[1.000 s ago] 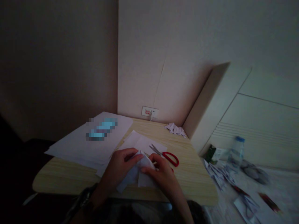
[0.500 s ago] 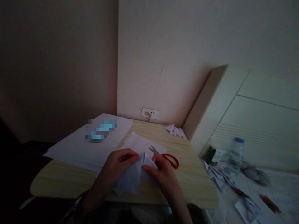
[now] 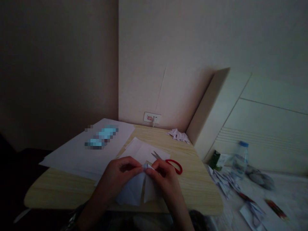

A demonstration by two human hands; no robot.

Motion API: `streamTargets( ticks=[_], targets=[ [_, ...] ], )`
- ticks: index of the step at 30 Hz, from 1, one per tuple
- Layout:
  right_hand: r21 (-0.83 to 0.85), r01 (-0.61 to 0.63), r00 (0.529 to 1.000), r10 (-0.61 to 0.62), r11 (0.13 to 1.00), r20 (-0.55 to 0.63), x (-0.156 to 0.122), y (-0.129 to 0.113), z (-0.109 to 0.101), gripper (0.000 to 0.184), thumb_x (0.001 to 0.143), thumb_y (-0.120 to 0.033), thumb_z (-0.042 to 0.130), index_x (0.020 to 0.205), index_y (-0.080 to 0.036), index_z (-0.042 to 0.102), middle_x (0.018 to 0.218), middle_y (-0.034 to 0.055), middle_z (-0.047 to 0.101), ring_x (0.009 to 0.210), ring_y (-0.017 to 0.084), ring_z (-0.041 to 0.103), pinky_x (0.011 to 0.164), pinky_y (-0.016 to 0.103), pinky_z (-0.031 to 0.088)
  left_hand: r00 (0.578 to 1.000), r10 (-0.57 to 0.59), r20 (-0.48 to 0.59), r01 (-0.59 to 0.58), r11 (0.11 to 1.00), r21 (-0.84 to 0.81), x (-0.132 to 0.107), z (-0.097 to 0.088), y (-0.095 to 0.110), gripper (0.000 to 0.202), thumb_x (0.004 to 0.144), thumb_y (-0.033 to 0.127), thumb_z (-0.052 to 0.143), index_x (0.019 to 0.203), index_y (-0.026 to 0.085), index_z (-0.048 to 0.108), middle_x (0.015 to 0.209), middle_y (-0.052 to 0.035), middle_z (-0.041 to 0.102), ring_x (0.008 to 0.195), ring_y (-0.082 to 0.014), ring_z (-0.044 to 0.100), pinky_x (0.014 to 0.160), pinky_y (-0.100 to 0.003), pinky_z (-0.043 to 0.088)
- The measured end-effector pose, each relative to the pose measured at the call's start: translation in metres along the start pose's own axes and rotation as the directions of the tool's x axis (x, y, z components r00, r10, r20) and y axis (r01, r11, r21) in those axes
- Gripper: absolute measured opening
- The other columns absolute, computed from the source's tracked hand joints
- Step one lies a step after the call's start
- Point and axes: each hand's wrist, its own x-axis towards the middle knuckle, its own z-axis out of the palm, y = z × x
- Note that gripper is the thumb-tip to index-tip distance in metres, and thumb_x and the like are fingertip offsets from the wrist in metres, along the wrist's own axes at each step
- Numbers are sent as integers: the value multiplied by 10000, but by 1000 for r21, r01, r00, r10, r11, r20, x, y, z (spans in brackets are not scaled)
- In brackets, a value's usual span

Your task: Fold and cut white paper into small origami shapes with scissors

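My left hand [image 3: 117, 176] and my right hand [image 3: 165, 178] both pinch the top corner of a folded white paper piece [image 3: 137, 191] over the near edge of a light wooden table [image 3: 199, 195]. The fingertips of the two hands meet at the paper's peak. The folded paper hangs down in two flaps between my wrists. Red-handled scissors [image 3: 172, 163] lie on the table just beyond my right hand. Loose white sheets [image 3: 141, 149] lie under and behind the hands.
A large stack of white paper [image 3: 79, 154] covers the table's left side. Small folded paper pieces [image 3: 179, 135] sit at the far right corner near a wall socket [image 3: 152, 117]. On the bed to the right are a water bottle [image 3: 239, 158], more folded papers [image 3: 222, 181] and other scissors [image 3: 253, 210].
Both hands have moved closer together, bringing their fingertips to the top corner of the paper. The paper has been folded narrower into two hanging flaps. The view shifted slightly left.
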Motion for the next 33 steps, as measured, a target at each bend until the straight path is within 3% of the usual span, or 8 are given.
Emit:
streamTargets(
  ticks=[9, 21, 26, 30, 33],
  targets=[
    [51, -37, 999, 37, 998, 1, 0, 2, 2, 290, 581, -331, 708, 513, -188, 466, 501, -59, 440, 546, 101, 382, 515, 226, 274, 1000, 2, 14, -2, 1000, -8, -1, 2, 1, 147, 616, 325, 686, 577, 184, 674, 637, -26, 704, 658, -193, 640, 663, -278, 509],
    [30, -78, 997, 77, 997, 25, -1, 5, 3, 306, 561, -280, 736, 517, -193, 446, 523, -60, 441, 572, 107, 382, 534, 226, 280, 987, -46, 153, 52, 998, -31, 3, 0, 2, 176, 606, 339, 653, 527, 182, 657, 575, -14, 667, 613, -174, 594, 646, -267, 471],
    [62, -86, 994, 82, 994, 71, -2, 3, 2, 276, 566, -267, 742, 518, -184, 484, 529, -59, 466, 577, 105, 414, 537, 218, 308, 996, -24, 86, 24, 1000, 0, 1, -1, 1, 173, 607, 338, 672, 534, 183, 647, 588, -18, 669, 610, -173, 598, 622, -263, 472],
    [7, -15, 998, 14, 1000, 62, -2, 3, -3, 197, 693, -312, 635, 561, -182, 570, 542, -40, 485, 587, 119, 455, 545, 226, 338, 999, -6, 51, 6, 1000, -10, 0, -2, 0, 161, 621, 324, 680, 542, 187, 650, 604, -13, 671, 627, -173, 604, 641, -263, 484],
    [-11, -2, 998, 3, 1000, 57, -2, 1, -6, 199, 706, -325, 619, 572, -180, 599, 562, -26, 519, 600, 127, 477, 563, 234, 360, 999, -4, 50, 5, 1000, -18, -2, -1, 2, 159, 620, 316, 682, 536, 184, 650, 597, -10, 657, 630, -172, 602, 641, -261, 482]
  ],
)
